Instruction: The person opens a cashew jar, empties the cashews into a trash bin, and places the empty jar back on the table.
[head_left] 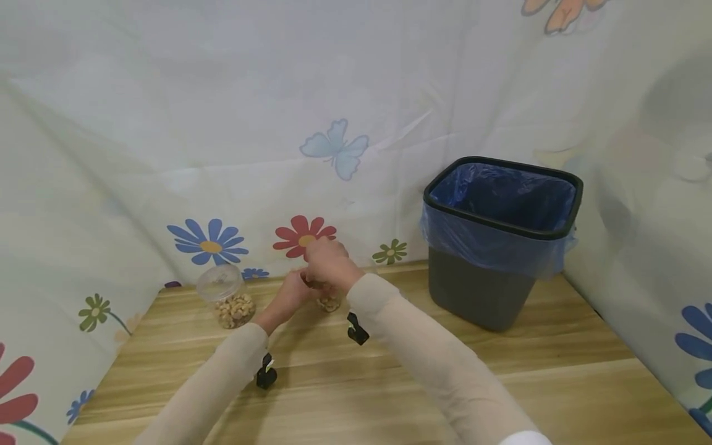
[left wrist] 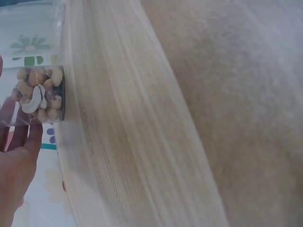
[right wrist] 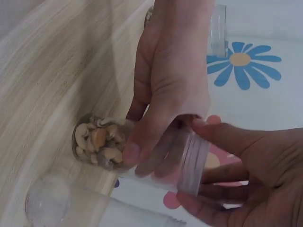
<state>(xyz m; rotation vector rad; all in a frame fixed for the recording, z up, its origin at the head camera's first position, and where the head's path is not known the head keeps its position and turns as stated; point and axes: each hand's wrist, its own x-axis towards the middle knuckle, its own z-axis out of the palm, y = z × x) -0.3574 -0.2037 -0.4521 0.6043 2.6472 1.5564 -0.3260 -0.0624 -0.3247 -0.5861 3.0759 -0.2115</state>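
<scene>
My left hand (head_left: 290,296) grips a clear jar (right wrist: 156,163) round its middle, thumb and fingers on opposite sides. Cashews and other pale nuts (right wrist: 99,144) fill the jar's lower part, close over the wooden table. At the jar's mouth, my right hand (right wrist: 246,172) holds the clear ribbed lid (right wrist: 191,163) between thumb and fingers. Both hands hide much of this jar in the head view. The left wrist view catches only part of my left hand (left wrist: 19,165) against the jar side, beside the nuts (left wrist: 40,94).
A second clear jar (head_left: 235,306) with nuts stands to the left. Another clear container (right wrist: 52,201) with no visible contents is beside the held jar. A grey bin (head_left: 478,290) with a blue liner stands at the right, before the flower-patterned backdrop (head_left: 222,123).
</scene>
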